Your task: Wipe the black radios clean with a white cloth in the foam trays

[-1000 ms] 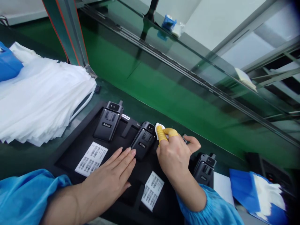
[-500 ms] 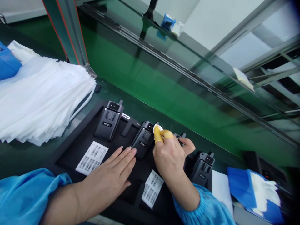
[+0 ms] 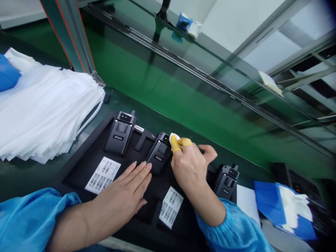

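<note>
My left hand [image 3: 123,190] lies flat with its fingers stretched out. Its fingertips touch the lower left side of a black handset [image 3: 159,153] marked "Riton", with a stubby antenna. My right hand [image 3: 190,166], with yellow finger cots on two fingers, presses a small white wipe [image 3: 174,136] against that handset's upper right corner. Another handset [image 3: 119,136] sits at the left in the same black foam tray [image 3: 78,161], and a third handset [image 3: 226,183] at the right. Two white barcode labels, a left label [image 3: 103,175] and a right label [image 3: 171,207], lie below the handsets.
A thick stack of white sheet bags [image 3: 49,112] is at the left, beside the tray. At the right lie a blue packet [image 3: 267,199] and a white glove [image 3: 291,206]. Behind the bench rises a green panel [image 3: 183,101] with a glass shelf.
The whole view has shifted slightly. My right hand keeps the wipe at the middle handset's top corner, with a small move. My left hand stays flat at its lower side.
</note>
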### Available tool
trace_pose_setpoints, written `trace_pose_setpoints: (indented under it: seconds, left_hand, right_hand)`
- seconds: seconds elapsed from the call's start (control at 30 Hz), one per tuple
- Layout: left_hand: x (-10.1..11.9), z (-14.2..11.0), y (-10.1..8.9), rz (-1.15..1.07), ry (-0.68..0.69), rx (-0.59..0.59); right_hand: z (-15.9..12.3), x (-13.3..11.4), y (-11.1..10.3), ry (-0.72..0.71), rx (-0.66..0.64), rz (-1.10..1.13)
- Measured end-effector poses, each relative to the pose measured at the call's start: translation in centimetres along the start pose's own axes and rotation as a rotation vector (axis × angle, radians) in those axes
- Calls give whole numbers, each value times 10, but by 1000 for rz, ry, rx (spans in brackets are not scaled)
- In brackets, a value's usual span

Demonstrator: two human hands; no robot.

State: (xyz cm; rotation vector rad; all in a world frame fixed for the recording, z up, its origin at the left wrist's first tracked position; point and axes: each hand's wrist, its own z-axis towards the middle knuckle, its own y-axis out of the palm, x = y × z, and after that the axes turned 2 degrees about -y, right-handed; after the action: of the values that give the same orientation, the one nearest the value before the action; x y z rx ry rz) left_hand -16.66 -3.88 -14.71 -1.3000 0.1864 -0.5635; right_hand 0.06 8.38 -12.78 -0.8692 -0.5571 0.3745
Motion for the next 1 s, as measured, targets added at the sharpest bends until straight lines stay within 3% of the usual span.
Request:
trace_pose_setpoints:
  seconds: [0.13, 0.3, 0.47, 0.73, 1.0]
  left_hand:
    - [2, -1, 0, -32, -14, -19]
    - [4, 0, -4, -65, -37, -30]
    - [4, 2, -7, -83, -20, -29]
    - [5, 1, -5, -57, -1, -50]
    - [4, 0, -5, -66, -6, -63]
  right_hand:
    - [-25, 13, -6, 165, 6, 69]
    - [-45, -6, -28, -42, -44, 145]
    - [-36, -33, -27, -126, -22, 186]
    - [-44, -24, -32, -113, -70, 113]
    - [-26, -41, -28, -131, -73, 115]
